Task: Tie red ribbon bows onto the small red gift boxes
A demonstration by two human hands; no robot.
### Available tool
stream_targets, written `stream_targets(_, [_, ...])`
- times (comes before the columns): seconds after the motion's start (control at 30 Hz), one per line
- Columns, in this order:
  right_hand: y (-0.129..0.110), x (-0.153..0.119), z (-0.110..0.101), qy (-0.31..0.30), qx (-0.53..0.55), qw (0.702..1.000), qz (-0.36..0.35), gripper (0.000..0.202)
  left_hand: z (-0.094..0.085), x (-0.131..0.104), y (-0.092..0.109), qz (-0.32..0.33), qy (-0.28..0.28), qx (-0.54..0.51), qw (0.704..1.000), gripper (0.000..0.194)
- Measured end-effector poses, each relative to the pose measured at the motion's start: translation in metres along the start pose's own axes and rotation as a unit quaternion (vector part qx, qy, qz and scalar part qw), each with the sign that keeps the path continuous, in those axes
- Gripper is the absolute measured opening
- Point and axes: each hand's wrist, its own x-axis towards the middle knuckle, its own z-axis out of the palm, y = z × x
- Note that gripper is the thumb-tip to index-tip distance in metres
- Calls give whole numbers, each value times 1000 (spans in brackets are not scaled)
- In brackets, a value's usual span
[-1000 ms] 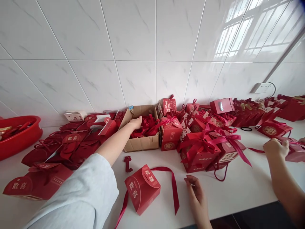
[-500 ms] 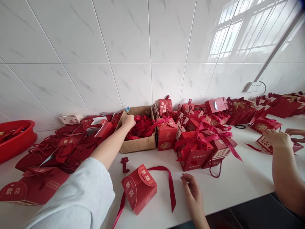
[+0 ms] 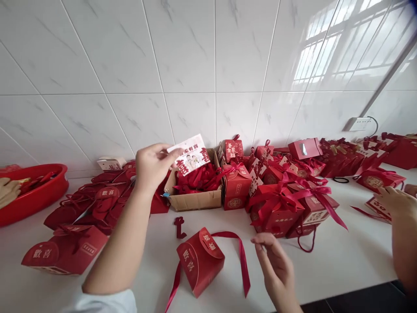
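White card (image 3: pixel 193 157): gripped at one edge by the left hand's (image 3: pixel 152 167) thumb and fingers, raised near the cardboard carton (image 3: pixel 195 201); could bend or slip, pinched only there.
Right hand (image 3: pixel 277 271): curled over the table (image 3: pixel 230 280), fingertips drawn together; cannot tell whether pinching anything.
Red box (image 3: pixel 202 263): sits between both forearms; could slide if bumped by a wrist.
Ribbon (image 3: pixel 243 263): trails out either side, loose; might get pulled askew by a brushing hand.

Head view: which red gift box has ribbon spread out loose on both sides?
The front-centre gift box: its ribbon lies untied, whereas the bow-topped gift boxes are tied.
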Motion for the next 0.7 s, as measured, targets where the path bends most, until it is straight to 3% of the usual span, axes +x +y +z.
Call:
stream_targets(0.1, [-57,45,20,-56,29,993,-100,22,-30,-54,30,70,16,-19,997,6])
stream_targets(0.2, [-102,79,37,-167,7,974,-153,46,-55,-104,50,202,-65,-13,977,8])
stream_targets(0.27, [-119,88,42,-233,-6,952,-199,36,-70,-128,55,238,-104,20,966,17])
stream_targets(0.37, [-127,87,42,-251,-4,941,-228,25,-90,-140,48,251,-103,28,962,33])
stream_targets(0.43, [-125,85,42,-243,3,944,-225,22,-98,-129,32,218,-74,-12,973,40])
stream_targets(0.5, [-120,87,43,-216,6,950,-227,19,-101,-107,6,139,-41,-32,989,40])
stream_targets(0.53, [-117,89,43,-197,2,953,-229,19,-101,-94,-10,73,5,-7,997,32])
stream_targets(0.6, [-110,95,46,-168,-16,957,-238,21,-97,-71,-48,-60,57,91,992,41])
stream_targets(0.7, [-97,104,51,-143,-35,960,-238,25,-85,-53,-103,-216,-20,209,954,72])
